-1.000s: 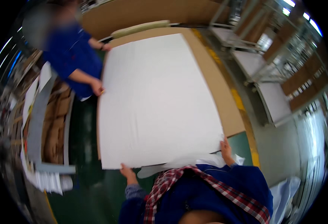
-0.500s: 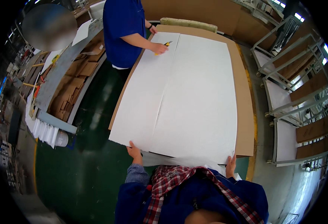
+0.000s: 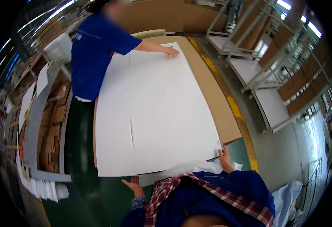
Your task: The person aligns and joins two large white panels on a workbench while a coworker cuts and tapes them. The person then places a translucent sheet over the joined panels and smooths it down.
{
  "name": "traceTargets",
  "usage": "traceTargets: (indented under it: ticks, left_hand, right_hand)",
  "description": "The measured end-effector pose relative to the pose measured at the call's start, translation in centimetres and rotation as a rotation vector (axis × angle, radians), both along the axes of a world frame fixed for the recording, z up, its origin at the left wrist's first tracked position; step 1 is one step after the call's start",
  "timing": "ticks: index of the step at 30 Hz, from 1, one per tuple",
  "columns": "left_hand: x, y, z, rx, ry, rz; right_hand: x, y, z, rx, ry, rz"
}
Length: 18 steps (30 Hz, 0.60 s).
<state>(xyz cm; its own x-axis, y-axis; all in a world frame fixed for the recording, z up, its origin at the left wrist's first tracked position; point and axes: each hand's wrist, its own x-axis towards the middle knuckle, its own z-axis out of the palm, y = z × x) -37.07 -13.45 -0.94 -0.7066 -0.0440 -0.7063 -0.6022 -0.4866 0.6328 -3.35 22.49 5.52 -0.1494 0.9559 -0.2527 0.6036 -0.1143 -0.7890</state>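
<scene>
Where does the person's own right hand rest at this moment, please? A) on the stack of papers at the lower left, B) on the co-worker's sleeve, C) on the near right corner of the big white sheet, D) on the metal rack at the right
C: the right hand lies at the near right corner of the big white sheet, far from rack and papers.

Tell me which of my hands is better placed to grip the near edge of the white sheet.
Right, probably. Your right hand already rests on the white sheet at its near right corner; your left hand lies open just below the sheet's edge, apparently not touching it.
</scene>
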Motion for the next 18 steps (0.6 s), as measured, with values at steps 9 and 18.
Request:
traceTargets:
  ticks: [9,18]
  left_hand:
    - [-2.1,1.6,3.9,-0.035,0.24,-0.289]
    - [-1.9,1.1,0.9,-0.142,0.216,-0.29]
  right_hand:
    - [-1.5,-1.2,0.2,0.215,0.006,0.115]
    - [-0.9,-0.6,-0.5,0.185,-0.036,0.134]
